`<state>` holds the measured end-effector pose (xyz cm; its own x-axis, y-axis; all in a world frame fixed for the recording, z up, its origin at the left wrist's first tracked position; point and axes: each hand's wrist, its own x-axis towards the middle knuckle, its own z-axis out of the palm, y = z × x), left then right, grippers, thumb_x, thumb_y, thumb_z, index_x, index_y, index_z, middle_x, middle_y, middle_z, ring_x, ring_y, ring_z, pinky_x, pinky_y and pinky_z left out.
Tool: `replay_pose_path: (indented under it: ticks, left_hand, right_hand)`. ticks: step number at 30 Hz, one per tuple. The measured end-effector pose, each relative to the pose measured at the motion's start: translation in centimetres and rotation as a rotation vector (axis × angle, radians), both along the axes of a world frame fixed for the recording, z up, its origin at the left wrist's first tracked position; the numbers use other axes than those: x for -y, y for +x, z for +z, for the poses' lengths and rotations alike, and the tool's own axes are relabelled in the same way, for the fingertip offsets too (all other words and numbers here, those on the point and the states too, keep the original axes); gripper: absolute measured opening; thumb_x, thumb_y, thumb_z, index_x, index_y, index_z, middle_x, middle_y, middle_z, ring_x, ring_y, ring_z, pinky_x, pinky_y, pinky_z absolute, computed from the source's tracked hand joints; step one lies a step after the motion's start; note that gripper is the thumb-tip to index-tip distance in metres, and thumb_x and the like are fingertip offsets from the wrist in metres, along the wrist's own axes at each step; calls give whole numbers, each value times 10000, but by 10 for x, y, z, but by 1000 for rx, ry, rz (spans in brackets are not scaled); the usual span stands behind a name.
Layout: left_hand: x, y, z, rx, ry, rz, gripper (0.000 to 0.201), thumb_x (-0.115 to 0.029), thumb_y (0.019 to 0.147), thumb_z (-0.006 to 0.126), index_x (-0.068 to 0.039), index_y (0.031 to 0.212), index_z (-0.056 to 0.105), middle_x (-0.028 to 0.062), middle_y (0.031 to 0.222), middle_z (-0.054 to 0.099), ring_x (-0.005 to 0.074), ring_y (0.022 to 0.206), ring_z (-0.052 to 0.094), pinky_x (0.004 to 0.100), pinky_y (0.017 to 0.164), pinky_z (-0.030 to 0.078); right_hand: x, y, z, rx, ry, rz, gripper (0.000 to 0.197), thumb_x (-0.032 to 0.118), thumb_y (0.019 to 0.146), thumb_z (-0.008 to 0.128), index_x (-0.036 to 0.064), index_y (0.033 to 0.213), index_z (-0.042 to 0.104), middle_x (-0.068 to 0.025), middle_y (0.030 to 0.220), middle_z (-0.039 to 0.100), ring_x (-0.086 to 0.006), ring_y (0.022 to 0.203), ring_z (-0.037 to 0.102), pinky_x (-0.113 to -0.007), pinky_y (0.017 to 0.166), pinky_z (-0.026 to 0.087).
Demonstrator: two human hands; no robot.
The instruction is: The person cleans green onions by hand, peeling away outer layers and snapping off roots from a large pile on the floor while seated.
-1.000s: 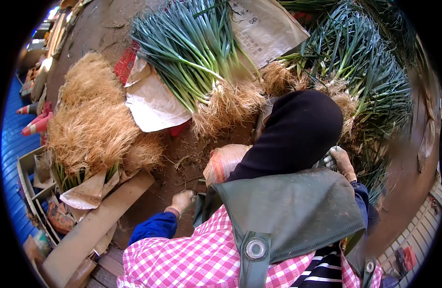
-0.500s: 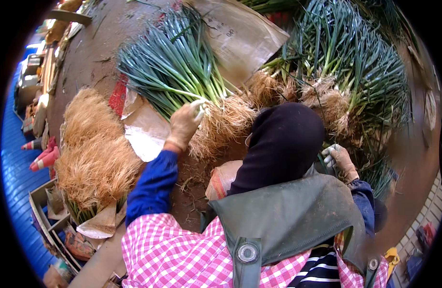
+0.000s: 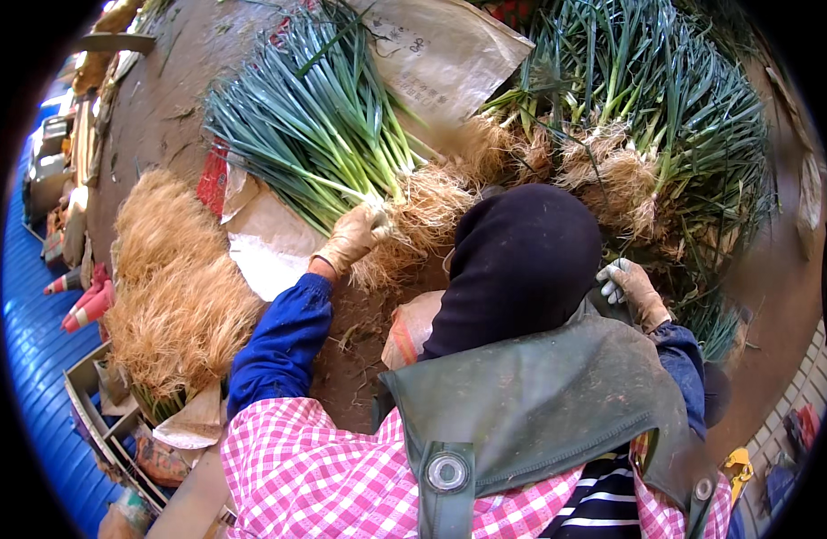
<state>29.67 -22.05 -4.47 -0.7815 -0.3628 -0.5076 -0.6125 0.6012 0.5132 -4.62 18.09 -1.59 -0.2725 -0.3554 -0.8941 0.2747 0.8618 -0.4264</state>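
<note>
The left hand (image 3: pixel 355 235) is closed around the root end of the green onions (image 3: pixel 319 135) lying on brown paper (image 3: pixel 269 247) — held low, presumably for control. The right hand (image 3: pixel 631 289) is loosely curled beside another heap (image 3: pixel 647 117); whether anything is gripped cannot be told.

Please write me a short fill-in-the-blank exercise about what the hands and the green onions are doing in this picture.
1. The left hand grips the pile of green onions near their ____ ends.
2. The left forearm wears a ____ sleeve.
3. The right hand wears a ____.
4. The heap of cut roots lies to the person's ____.

Missing words: root; blue; glove; left
</note>
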Motion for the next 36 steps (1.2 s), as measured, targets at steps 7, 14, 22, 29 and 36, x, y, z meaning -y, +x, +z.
replay_pose_path:
  ticks: [7,14,22,29,36]
  left_hand:
    - [-21,35,-14,-24,389,-475,186,-271,666,663,-96,729,667,102,834,583,273,786,559,388,700,466]
    - [-56,78,3,542,239,-718,237,-290,770,582,-154,936,683,71,874,670,211,879,624,365,734,492]
    - [18,-23,32,-220,-436,-65,191,-289,847,574,-146,946,653,61,757,627,173,585,581,328,552,494]
    - [7,-63,-2,263,-292,-501,134,-226,797,545,-136,814,643,99,715,611,279,678,614,407,595,487]
    - [5,-40,-4,14,50,-369,205,-255,751,598,-53,785,605,161,778,572,340,776,563,414,701,453]
  right_hand:
    - [9,3,5,5,-39,43,185,192,907,442,71,867,576,-30,660,600,-96,504,518,-219,477,391]
    - [-13,-1,-10,22,-107,6,223,250,899,466,64,853,579,-47,642,606,-116,460,521,-221,438,404]
    - [0,0,-8,6,8,-10,190,202,922,450,64,869,570,-25,657,604,-92,490,517,-208,470,396]
    - [8,0,-5,34,34,15,186,203,921,456,66,869,572,-27,655,611,-94,485,521,-211,464,398]
    - [7,-1,-13,46,39,27,182,209,917,460,75,871,575,-24,661,613,-91,476,516,-214,460,392]
